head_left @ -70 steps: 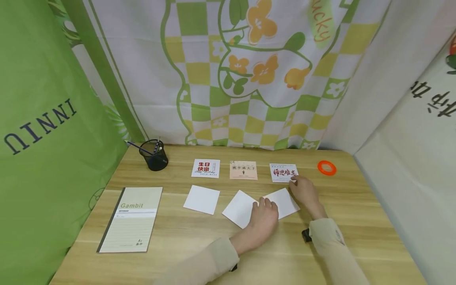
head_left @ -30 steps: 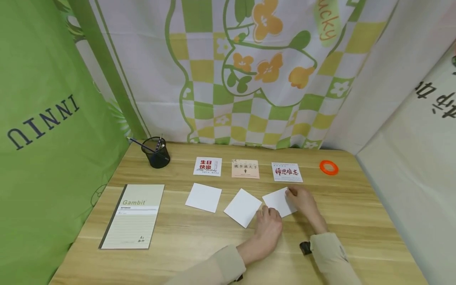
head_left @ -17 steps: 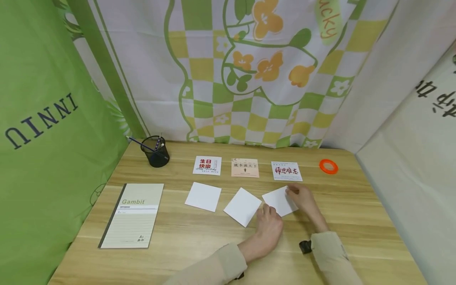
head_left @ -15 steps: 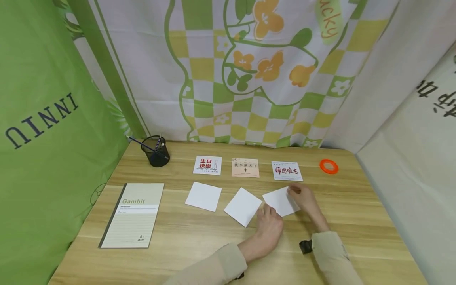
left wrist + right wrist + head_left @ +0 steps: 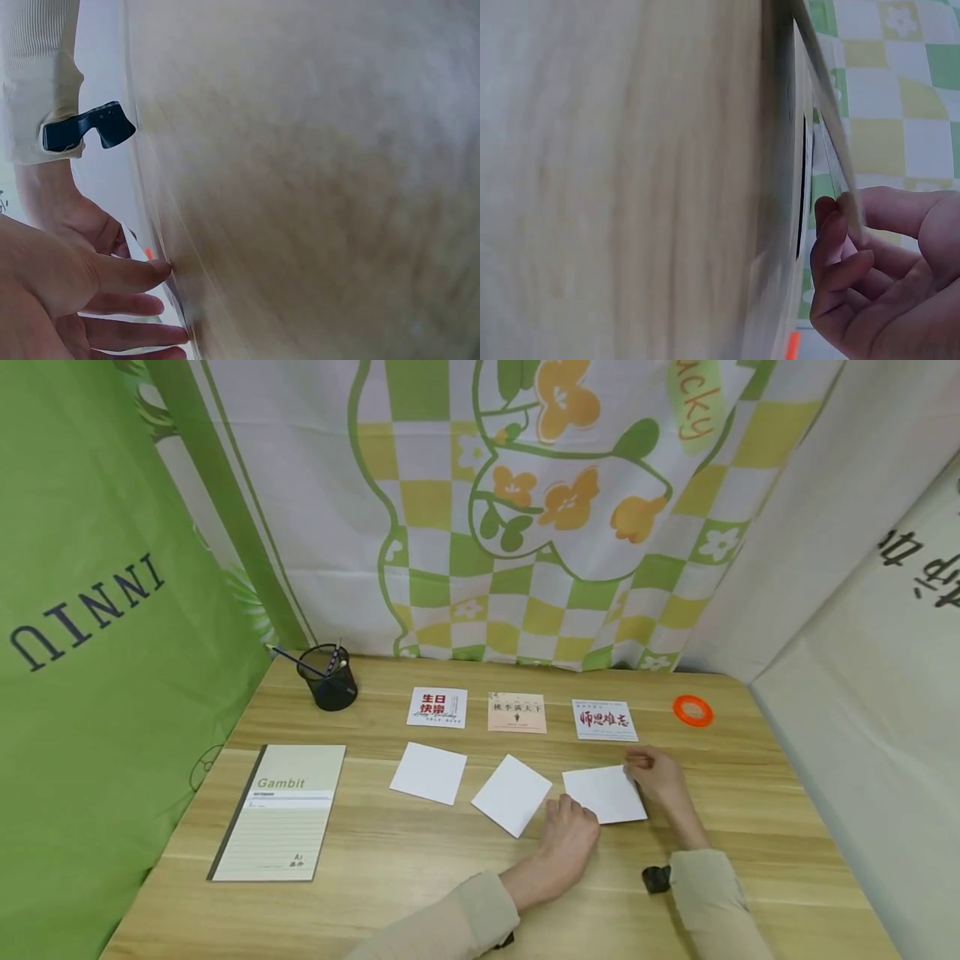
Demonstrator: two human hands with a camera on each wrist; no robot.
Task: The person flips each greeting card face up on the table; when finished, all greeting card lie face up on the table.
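My right hand (image 5: 660, 781) pinches the upper right corner of a blank white card (image 5: 602, 795). In the right wrist view that card (image 5: 832, 124) stands edge-on and tilted between thumb and fingers. My left hand (image 5: 566, 847) lies by the card's lower left side, fingertips down near its edge; the left wrist view shows these fingers (image 5: 135, 334) nearly straight and holding nothing. Two more blank white cards, a turned one (image 5: 512, 795) and a left one (image 5: 428, 773), lie flat. Behind them lie a birthday card (image 5: 437, 707), a pink card (image 5: 517, 713) and a red-lettered card (image 5: 604, 720).
A notebook (image 5: 277, 814) lies at the left of the wooden table (image 5: 390, 893). Behind it, a black mesh pen holder (image 5: 328, 681) contains pencils. An orange ring (image 5: 692, 711) lies at the back right. A patterned curtain (image 5: 525, 527) hangs along the table's back edge.
My right hand moved from the red-lettered card to the rightmost blank card, then turned it straighter and shifted it right. My left hand has barely moved over the last second.
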